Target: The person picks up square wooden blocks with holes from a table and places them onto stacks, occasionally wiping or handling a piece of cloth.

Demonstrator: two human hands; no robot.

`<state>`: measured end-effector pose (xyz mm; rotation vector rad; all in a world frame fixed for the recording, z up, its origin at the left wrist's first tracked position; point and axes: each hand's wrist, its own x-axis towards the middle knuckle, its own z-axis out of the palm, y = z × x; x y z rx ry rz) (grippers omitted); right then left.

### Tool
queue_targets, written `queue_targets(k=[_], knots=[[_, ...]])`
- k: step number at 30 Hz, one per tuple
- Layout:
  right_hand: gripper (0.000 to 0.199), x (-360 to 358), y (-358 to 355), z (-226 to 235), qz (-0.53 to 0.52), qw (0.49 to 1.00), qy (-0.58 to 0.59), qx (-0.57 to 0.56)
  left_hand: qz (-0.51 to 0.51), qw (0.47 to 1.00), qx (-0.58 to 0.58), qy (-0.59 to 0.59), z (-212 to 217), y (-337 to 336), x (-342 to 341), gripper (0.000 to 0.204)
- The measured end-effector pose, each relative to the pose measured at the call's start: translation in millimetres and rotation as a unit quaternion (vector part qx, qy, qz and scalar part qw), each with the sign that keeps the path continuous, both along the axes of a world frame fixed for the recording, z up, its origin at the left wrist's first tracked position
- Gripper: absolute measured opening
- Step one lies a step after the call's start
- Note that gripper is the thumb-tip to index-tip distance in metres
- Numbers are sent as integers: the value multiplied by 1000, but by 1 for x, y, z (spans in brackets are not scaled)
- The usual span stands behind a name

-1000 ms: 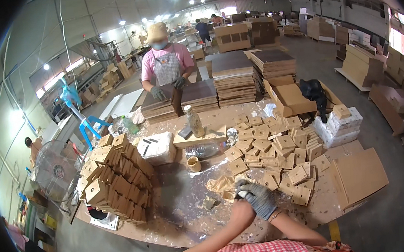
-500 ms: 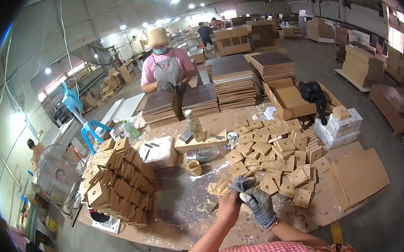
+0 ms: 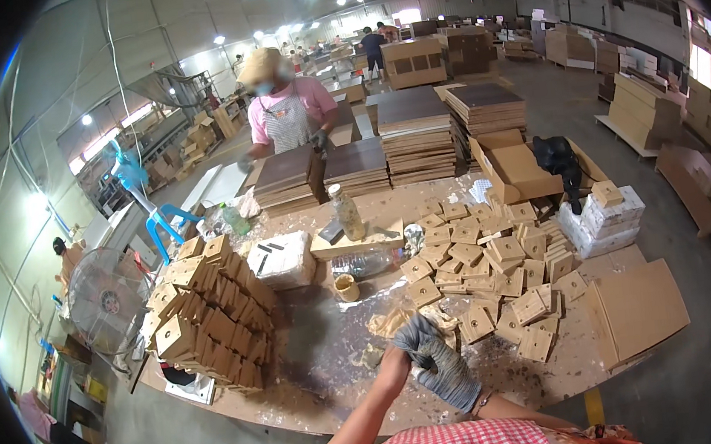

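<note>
My hands are together at the near edge of the worktable [image 3: 321, 401]. My left hand [image 3: 396, 365] is bare at the wrist and back, with a grey work glove [image 3: 414, 336] at its finger end. Its fingers are hidden by the fabric and by the other hand. My right hand [image 3: 451, 375], fully gloved in grey knit, is closed on the left one's glove. Just beyond lie crumpled yellowish cloths [image 3: 389, 323]. To the right spreads a loose heap of small wooden blocks [image 3: 466, 254], each with a round hole.
A tall stack of wooden blocks [image 3: 211, 321] stands at left, near a fan [image 3: 106, 302]. A small cup [image 3: 346, 288], a bottle [image 3: 345, 213] and a white wrapped pack [image 3: 282, 260] sit mid-table. Cardboard [image 3: 638, 310] lies right. A co-worker [image 3: 289, 113] stands behind stacked boards [image 3: 411, 135].
My right hand has turned and closed further over the left hand's glove, and both hands shifted slightly. Across the table the co-worker's hands have moved apart and the head has turned.
</note>
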<state>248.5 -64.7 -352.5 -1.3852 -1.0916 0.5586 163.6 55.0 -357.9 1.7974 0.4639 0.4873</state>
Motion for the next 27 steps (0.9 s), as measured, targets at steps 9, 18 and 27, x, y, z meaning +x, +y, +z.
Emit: queue_targets(k=[9, 18, 27], knots=[[30, -4, 1, -37, 45, 999, 27, 14, 48, 958, -273, -78, 24, -9, 5, 32], [28, 2, 13, 39, -116, 980, -127, 99, -1, 843, -457, -282, 111, -21, 2, 47], [18, 3, 13, 39, -191, 978, -72, 28, -30, 899, -316, -301, 121, -23, 6, 46]])
